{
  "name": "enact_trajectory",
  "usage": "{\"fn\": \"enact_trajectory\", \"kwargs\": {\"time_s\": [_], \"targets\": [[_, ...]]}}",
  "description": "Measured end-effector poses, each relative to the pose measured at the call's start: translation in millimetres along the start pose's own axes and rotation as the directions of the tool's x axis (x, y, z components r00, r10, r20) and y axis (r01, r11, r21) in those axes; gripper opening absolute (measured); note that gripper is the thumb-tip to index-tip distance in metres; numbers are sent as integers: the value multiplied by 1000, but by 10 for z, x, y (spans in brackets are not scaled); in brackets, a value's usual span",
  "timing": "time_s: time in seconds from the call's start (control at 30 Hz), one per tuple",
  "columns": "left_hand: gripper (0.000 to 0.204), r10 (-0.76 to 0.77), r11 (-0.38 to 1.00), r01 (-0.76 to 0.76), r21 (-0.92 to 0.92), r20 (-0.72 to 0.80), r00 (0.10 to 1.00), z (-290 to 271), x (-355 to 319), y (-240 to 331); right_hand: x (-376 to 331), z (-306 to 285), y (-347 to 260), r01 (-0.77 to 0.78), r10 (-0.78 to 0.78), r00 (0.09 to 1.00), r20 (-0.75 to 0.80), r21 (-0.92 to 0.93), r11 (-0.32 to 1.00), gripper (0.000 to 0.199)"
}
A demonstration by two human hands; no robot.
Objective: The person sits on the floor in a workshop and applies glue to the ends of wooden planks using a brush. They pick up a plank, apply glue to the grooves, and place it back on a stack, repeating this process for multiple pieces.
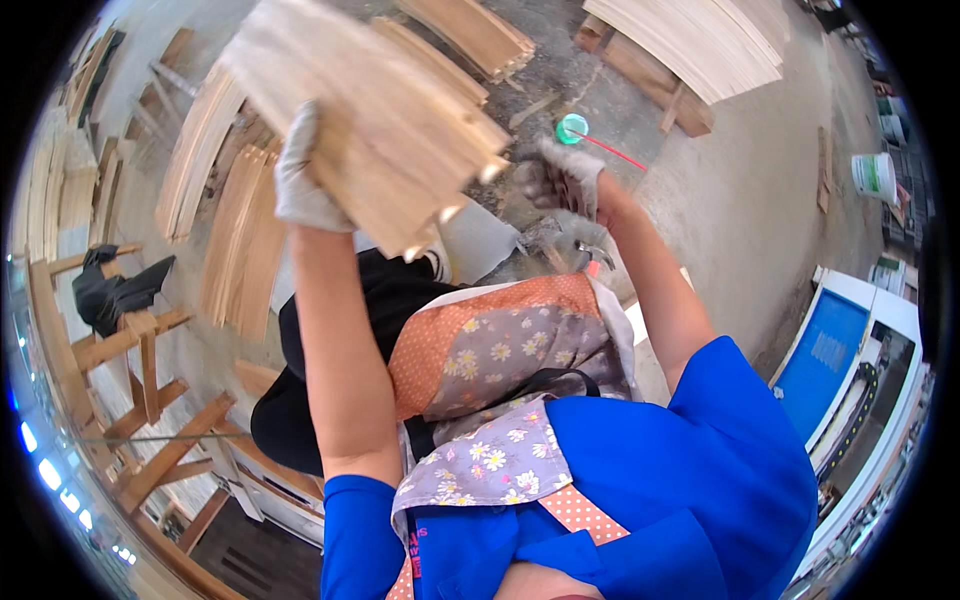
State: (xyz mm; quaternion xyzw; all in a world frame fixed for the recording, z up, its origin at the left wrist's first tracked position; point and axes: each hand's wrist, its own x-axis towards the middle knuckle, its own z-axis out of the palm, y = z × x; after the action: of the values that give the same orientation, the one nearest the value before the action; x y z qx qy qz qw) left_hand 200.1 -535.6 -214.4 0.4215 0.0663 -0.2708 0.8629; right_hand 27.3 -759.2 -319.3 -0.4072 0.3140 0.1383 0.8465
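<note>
My left hand point(312, 172), in a pale work glove, grips the long edge of a wide light-brown wooden board point(360, 120). The board is tilted and lifted in front of me, and its far end smears with motion. Notched end pieces show at the board's near right end. My right hand point(566, 182), gloved with a dark palm, hovers just right of that end, apart from it; its fingers are too blurred to read. Beyond it stands a small green tub point(572, 128) with a thin red stick in it.
Stacked boards lie at the left point(240, 240), far middle point(475, 35) and far right point(690, 45). A wooden frame point(150, 350) with a dark cloth point(115, 290) stands at left. A blue-and-white machine point(822, 340) and a white bucket point(874, 177) are at right.
</note>
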Motion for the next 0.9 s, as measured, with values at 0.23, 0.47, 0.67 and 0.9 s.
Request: {"fn": "enact_trajectory", "kwargs": {"time_s": [0.23,0.47,0.67,0.9], "targets": [[47,22,1000,-20,19,-87,996,-184,239,125,494,-1996,1204,-69,251,841,-479,366,928,60],[49,-36,999,36,-1,-93,995,-191,255,50,931,-2135,746,400,261,595,-760,561,725,41],[49,-45,997,52,51,-129,991,-138,271,42,1054,-2063,408,444,-93,496,-863,160,881,23],[48,-44,999,47,28,-103,994,-79,322,-33,1082,-1989,322,282,-313,502,-806,-189,940,23]]}}
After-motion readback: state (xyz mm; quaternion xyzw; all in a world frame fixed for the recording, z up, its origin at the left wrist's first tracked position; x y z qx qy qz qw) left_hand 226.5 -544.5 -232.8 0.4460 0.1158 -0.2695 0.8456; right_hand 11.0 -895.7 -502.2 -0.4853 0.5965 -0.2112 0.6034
